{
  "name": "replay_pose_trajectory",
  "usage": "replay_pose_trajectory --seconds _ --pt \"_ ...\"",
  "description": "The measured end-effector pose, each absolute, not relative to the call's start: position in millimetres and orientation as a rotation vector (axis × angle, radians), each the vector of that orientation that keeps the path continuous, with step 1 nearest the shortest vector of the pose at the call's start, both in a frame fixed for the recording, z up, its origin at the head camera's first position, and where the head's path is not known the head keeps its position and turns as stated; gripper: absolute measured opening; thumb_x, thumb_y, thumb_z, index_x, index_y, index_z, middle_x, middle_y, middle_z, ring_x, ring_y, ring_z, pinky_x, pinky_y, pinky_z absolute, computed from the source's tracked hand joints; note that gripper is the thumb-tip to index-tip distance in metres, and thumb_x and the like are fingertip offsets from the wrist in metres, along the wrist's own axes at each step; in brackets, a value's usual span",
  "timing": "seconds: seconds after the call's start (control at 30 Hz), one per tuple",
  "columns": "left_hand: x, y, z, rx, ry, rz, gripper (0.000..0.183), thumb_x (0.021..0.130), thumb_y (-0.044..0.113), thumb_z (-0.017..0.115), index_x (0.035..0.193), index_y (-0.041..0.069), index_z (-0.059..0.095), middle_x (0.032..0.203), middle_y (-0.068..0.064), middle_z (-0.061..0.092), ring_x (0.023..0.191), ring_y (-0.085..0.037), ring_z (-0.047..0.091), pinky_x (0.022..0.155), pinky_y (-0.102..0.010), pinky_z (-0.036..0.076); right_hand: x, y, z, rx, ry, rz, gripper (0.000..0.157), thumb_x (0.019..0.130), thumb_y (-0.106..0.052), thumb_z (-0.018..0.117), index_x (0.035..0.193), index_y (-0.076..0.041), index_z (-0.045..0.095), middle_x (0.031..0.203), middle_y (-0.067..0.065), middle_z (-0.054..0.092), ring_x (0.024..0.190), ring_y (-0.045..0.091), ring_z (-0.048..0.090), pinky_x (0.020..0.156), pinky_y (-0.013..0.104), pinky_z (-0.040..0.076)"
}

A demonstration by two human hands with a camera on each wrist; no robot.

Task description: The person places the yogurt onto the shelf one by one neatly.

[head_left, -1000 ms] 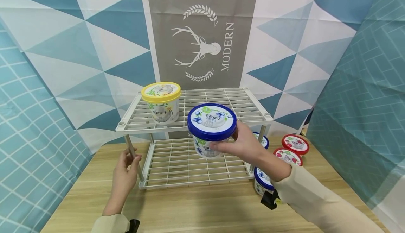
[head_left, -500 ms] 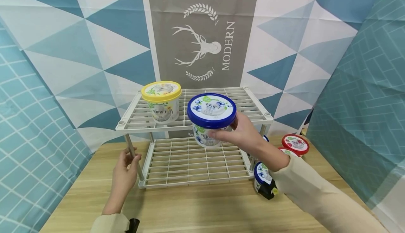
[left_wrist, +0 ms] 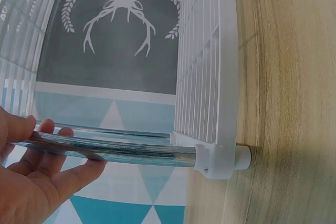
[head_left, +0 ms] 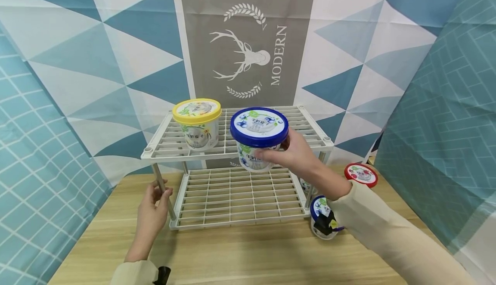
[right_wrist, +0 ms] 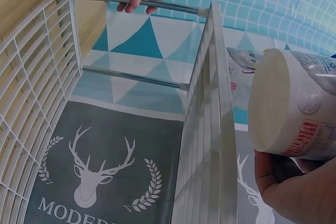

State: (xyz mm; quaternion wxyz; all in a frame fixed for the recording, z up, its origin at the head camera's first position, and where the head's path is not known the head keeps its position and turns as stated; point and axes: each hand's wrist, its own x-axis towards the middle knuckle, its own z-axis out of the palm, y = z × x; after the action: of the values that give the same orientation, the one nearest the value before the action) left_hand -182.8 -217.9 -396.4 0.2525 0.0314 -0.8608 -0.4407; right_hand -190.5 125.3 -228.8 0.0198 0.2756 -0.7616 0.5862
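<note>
My right hand (head_left: 298, 153) grips a tub with a dark blue lid (head_left: 258, 125) by its side, upright, at the front of the rack's top shelf (head_left: 155, 156). In the right wrist view the base of this tub (right_wrist: 270, 103) is beside the upper side of the shelf's edge, a gap between them. A yellow-lidded tub (head_left: 196, 123) stands at the left of the top shelf. My left hand (head_left: 153, 207) holds the front left metal post (left_wrist: 131, 150) of the rack, thumb on one side and fingers on the other.
The lower wire shelf (head_left: 240, 222) is close over the wooden table (head_left: 232, 259). Right of the rack stand a blue-lidded tub (head_left: 324, 231), partly behind a black wrist strap, and a red-lidded tub (head_left: 361, 175). A patterned cloth (head_left: 341, 39) hangs behind.
My right hand has raised the blue-lidded tub from below the top shelf's front edge to about its level and slightly above. The left hand stays on the post.
</note>
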Motion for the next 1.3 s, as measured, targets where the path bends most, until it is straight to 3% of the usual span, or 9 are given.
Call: replay_pose_trajectory --seconds 0.1,0.23,0.33,0.4,0.47,0.57,0.63,0.97,1.3 --pt "-183.1 -218.2 -396.5 0.091 -2.342 -1.191 0.03 0.106 0.008 0.056 0.134 0.001 0.053 0.113 -0.023 0.073 0.091 0.016 0.047 0.079 -0.02 0.044 -191.8 125.0 -227.0 0.85 -2.36 1.817 0.078 0.084 -0.013 0.073 0.152 0.0 0.036 0.148 0.023 0.052 0.135 0.041 0.053 0.107 0.055 0.047" --pt "-183.4 -217.8 -396.2 0.092 -2.351 -1.195 0.03 0.106 0.008 0.055 0.135 0.0 0.052 0.114 -0.024 0.072 0.102 -0.015 0.064 0.082 -0.029 0.046 -192.6 125.1 -224.2 0.836 -2.358 1.815 0.078 0.084 -0.013 0.072 0.152 0.001 0.036 0.149 0.024 0.051 0.135 0.04 0.053 0.107 0.054 0.048" --pt "-183.4 -217.9 -395.9 0.086 -2.355 -1.204 0.031 0.107 0.01 0.054 0.136 -0.001 0.051 0.115 -0.025 0.071 0.109 -0.034 0.064 0.084 -0.036 0.047 -193.8 124.6 -222.5 0.812 -2.367 1.817 0.079 0.084 -0.013 0.073 0.153 0.0 0.036 0.149 0.023 0.051 0.135 0.039 0.052 0.108 0.054 0.047" --pt "-183.5 -218.2 -395.7 0.09 -2.359 -1.205 0.031 0.107 0.011 0.054 0.136 0.0 0.051 0.116 -0.025 0.071 0.107 -0.028 0.064 0.083 -0.036 0.047 -194.9 124.1 -221.7 0.808 -2.372 1.811 0.079 0.084 -0.014 0.073 0.153 -0.001 0.036 0.149 0.023 0.051 0.135 0.04 0.052 0.108 0.054 0.047" --pt "-183.5 -218.7 -395.5 0.097 -2.364 -1.201 0.031 0.107 0.012 0.055 0.136 0.001 0.051 0.115 -0.024 0.072 0.102 -0.015 0.063 0.082 -0.033 0.046 -196.2 123.4 -220.8 0.805 -2.381 1.802 0.079 0.085 -0.015 0.072 0.153 -0.001 0.035 0.15 0.022 0.051 0.136 0.039 0.052 0.109 0.055 0.046" --pt "-183.6 -219.4 -395.6 0.104 -2.368 -1.202 0.031 0.107 0.012 0.056 0.136 0.002 0.052 0.115 -0.023 0.072 0.094 0.007 0.052 0.081 -0.03 0.045 -198.4 122.1 -218.8 0.819 -2.381 1.802 0.079 0.086 -0.015 0.07 0.155 -0.002 0.034 0.151 0.022 0.05 0.137 0.04 0.052 0.109 0.055 0.045" --pt "-183.5 -219.6 -395.6 0.105 -2.368 -1.208 0.031 0.107 0.012 0.056 0.136 0.002 0.052 0.115 -0.023 0.072 0.091 0.015 0.046 0.081 -0.029 0.044 -200.0 121.1 -216.9 0.816 -2.382 1.812 0.079 0.086 -0.014 0.07 0.155 -0.003 0.033 0.151 0.022 0.05 0.137 0.041 0.052 0.109 0.056 0.045" --pt "-183.0 -219.0 -395.0 0.103 -2.369 -1.205 0.031 0.107 0.013 0.056 0.136 0.002 0.052 0.114 -0.022 0.072 0.091 0.013 0.047 0.079 -0.029 0.045 -204.7 116.8 -212.6 0.775 -2.413 1.803 0.078 0.087 -0.016 0.071 0.155 -0.004 0.035 0.149 0.021 0.052 0.135 0.04 0.055 0.109 0.055 0.045" --pt "-182.9 -218.9 -395.4 0.093 -2.36 -1.207 0.031 0.107 0.013 0.056 0.135 0.002 0.052 0.113 -0.023 0.073 0.088 0.02 0.044 0.079 -0.026 0.043 -210.5 114.3 -214.4 0.752 -2.445 1.793 0.077 0.09 -0.015 0.071 0.156 -0.004 0.033 0.153 0.021 0.049 0.139 0.041 0.05 0.111 0.057 0.042"
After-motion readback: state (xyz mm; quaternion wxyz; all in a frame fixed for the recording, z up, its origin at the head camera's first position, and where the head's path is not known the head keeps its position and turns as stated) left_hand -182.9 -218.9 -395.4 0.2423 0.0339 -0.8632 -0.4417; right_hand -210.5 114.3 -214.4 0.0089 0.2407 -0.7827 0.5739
